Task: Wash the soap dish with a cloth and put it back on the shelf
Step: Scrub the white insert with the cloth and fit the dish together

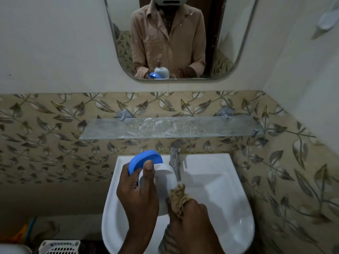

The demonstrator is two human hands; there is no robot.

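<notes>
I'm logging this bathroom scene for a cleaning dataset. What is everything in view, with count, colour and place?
soap dish: one, white with a blue lid, held over the sink
cloth: one, brown, pressed against the dish's right side
sink: one, white, below the shelf
tap: one, chrome, at the sink's back edge
shelf: one, clear glass, on the wall above the tap
mirror: one, above the shelf, reflecting the person
basket: one, white, bottom left
wall holder: one, white, top right
left hand: grips the dish
right hand: grips the cloth
</notes>
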